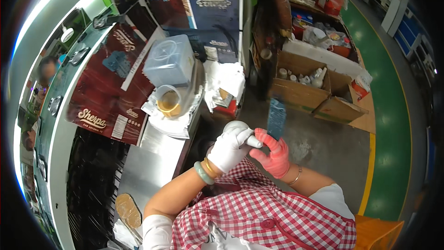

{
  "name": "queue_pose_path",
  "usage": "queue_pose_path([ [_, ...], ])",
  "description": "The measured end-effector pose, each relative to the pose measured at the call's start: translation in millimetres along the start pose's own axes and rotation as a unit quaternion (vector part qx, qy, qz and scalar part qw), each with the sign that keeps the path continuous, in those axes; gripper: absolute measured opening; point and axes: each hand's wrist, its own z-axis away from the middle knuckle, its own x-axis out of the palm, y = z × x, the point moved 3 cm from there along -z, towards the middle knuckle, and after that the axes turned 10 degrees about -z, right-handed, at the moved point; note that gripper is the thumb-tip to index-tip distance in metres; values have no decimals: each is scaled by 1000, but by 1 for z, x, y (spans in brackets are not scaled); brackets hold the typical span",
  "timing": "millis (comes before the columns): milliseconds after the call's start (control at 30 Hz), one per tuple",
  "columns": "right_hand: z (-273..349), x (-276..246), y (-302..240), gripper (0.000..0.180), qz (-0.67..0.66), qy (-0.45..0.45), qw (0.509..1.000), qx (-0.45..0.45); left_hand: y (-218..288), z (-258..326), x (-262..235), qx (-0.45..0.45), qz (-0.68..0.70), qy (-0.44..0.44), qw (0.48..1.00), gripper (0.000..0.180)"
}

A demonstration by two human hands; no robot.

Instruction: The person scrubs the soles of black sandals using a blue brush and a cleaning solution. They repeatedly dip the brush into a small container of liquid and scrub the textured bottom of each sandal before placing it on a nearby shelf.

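My left hand [227, 150], in a white glove, is closed around a small white bottle [236, 125]. The bottle's rounded end shows above the fingers, and a white tip at the other side points toward my right hand [274, 155]. That hand wears a pinkish-red glove, and its thumb and forefinger curve toward the bottle tip. A thin, blue-grey rectangular panel [276, 116] stands up from behind the right fingers, which grip its lower end; the exact hold is partly hidden. Both hands are close together in front of my checked apron.
To the left, a metal bench [155, 169] carries a translucent plastic tub [169, 60], a clear cup [169, 102] and white cloths [224, 83]. An open cardboard box [300, 67] with several white bottles stands ahead right. An orange stool [379, 231] is at lower right.
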Motion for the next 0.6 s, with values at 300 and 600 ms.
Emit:
queue_pose_path([
  [300,18,-10,88,27,58,120,974,181,-29,-11,60,-135,-47,-116,983,55],
  [600,-3,19,243,31,27,250,917,310,-77,119,34,-303,-86,-150,937,45],
])
